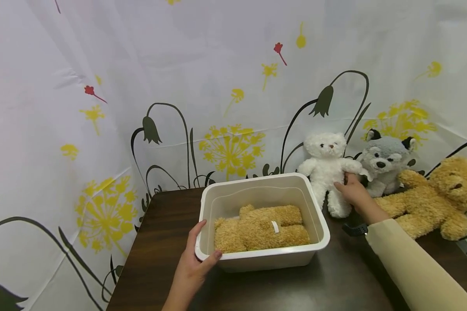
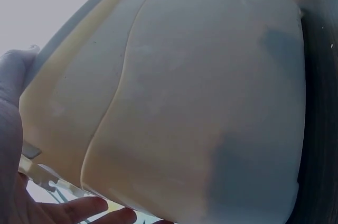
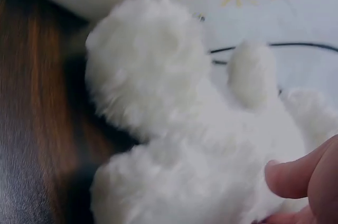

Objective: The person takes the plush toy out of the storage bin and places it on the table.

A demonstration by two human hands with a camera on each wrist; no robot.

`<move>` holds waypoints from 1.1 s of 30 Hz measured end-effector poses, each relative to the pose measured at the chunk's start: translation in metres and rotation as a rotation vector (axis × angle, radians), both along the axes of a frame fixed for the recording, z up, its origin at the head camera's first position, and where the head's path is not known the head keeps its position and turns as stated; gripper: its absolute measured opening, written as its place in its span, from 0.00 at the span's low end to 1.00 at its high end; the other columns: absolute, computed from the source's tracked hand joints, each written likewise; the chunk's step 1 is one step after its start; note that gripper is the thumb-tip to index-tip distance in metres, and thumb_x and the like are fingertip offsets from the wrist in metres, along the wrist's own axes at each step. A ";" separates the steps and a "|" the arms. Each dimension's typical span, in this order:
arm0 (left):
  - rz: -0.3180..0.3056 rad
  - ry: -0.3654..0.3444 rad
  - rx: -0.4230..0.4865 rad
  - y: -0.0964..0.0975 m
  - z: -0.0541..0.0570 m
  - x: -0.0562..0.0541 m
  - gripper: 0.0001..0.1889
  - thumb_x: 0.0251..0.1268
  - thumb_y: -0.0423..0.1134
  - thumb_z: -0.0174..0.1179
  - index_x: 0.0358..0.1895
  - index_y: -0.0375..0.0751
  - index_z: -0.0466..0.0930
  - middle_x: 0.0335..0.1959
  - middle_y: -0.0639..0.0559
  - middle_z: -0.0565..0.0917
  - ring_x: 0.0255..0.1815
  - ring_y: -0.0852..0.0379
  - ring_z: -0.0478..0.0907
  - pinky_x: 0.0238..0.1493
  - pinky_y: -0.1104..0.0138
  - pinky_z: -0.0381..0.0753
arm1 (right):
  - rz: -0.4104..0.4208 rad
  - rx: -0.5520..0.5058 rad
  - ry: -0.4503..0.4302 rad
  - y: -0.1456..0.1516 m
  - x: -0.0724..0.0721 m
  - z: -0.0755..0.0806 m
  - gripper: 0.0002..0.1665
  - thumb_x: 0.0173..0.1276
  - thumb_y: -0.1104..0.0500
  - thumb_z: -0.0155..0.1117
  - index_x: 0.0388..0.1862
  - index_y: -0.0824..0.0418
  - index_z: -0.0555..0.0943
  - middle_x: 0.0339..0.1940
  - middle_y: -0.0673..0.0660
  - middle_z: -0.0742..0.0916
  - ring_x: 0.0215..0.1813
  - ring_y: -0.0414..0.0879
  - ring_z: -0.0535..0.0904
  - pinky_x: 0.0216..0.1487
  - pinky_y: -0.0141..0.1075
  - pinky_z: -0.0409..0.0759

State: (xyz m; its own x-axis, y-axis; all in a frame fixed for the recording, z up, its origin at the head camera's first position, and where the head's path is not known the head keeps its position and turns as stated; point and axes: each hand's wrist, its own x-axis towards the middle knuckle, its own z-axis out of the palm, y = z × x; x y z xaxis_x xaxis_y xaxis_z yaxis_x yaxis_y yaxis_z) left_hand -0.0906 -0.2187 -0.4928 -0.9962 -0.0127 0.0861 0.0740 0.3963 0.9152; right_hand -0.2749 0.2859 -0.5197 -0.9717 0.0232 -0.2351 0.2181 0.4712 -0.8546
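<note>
A white plastic bin (image 1: 264, 258) stands on the dark table, and my left hand (image 1: 190, 265) grips its near left corner, thumb over the rim. In the left wrist view the bin's outer wall (image 2: 200, 86) fills most of the picture, with fingers curled round its edge. Inside the bin a golden-brown teddy bear (image 1: 257, 233) lies face down, a small white tag on its back. Just right of the bin a white teddy bear (image 1: 324, 166) is upright, and my right hand (image 1: 356, 194) holds it by its side. The right wrist view shows its fur (image 3: 153, 71) close up beside my thumb.
To the right of the white bear sits a grey-and-white plush husky (image 1: 385, 162). Another golden-brown teddy bear (image 1: 437, 201) leans at the table's right end. Behind the wooden table (image 1: 155, 242) hangs a white flower-printed cloth (image 1: 225, 65).
</note>
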 end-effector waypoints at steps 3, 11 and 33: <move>-0.004 0.005 -0.003 -0.001 0.001 0.001 0.45 0.66 0.41 0.76 0.83 0.63 0.63 0.66 0.33 0.79 0.56 0.41 0.82 0.47 0.62 0.86 | -0.003 0.037 -0.007 -0.008 0.005 0.011 0.50 0.90 0.50 0.45 0.88 0.76 0.31 0.88 0.81 0.44 0.88 0.78 0.41 0.85 0.70 0.51; 0.006 -0.044 -0.012 0.000 0.001 0.004 0.45 0.67 0.44 0.76 0.83 0.66 0.61 0.69 0.35 0.78 0.59 0.40 0.82 0.49 0.61 0.86 | -0.291 -0.247 0.367 -0.057 0.033 0.079 0.33 0.87 0.49 0.56 0.78 0.67 0.63 0.65 0.63 0.81 0.66 0.57 0.80 0.63 0.44 0.76; 0.000 -0.074 -0.060 -0.002 0.007 0.002 0.45 0.67 0.46 0.77 0.82 0.69 0.60 0.62 0.35 0.84 0.50 0.50 0.84 0.46 0.62 0.84 | 1.035 0.482 0.480 -0.241 0.048 0.130 0.25 0.73 0.43 0.78 0.62 0.48 0.81 0.61 0.52 0.84 0.61 0.48 0.85 0.62 0.45 0.84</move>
State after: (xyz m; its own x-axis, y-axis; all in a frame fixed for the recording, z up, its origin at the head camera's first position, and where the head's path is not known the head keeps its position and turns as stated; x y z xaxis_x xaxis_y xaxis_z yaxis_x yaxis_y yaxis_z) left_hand -0.0883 -0.2206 -0.4861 -0.9999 -0.0098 0.0124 0.0067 0.4502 0.8929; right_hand -0.2272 0.0444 -0.3901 -0.5702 -0.8209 -0.0309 -0.7311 0.5243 -0.4367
